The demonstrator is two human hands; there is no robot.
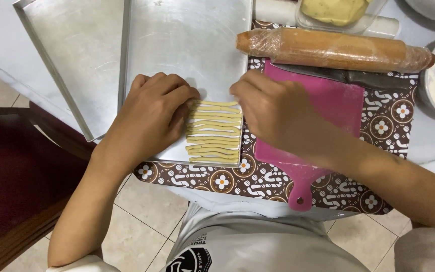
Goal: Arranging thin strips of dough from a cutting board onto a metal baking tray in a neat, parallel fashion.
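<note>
The pale dough strips [214, 132] lie side by side on the metal tray [187, 45], directly between the two hands, long axes running from one hand to the other. The left hand [154, 113] rests its curled fingers [179, 103] against the strips' left ends. The right hand [273, 111] touches the right ends with fingers bent down; neither hand grips anything.

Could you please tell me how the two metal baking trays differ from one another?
The right tray holds dough strips at its near edge, and both hands touch them; the left tray holds none. The right tray lies square to the person; the left tray lies skewed. Both are shallow, silvery and rectangular.
</note>
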